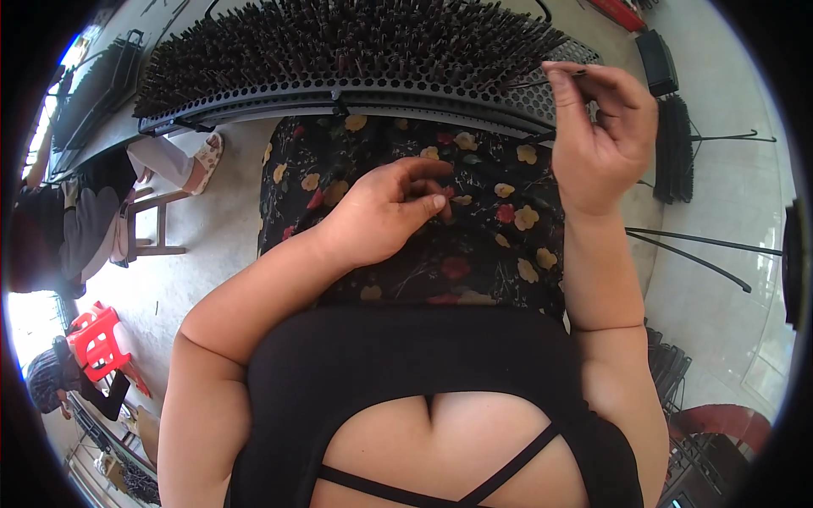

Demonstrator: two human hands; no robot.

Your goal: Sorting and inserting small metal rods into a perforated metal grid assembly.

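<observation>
Right hand (603, 135) pinches what looks like a thin stick (529, 84), half lost against the rack (542, 103); fingers cover its end. Left hand (385, 203) over flowered cloth (500, 245), fingers loosely parted, palm hidden.

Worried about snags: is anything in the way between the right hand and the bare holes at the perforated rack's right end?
Nothing visible. The right hand appears close beside the bare holes; the upright dark pieces on the perforated rack stand left of them.
</observation>
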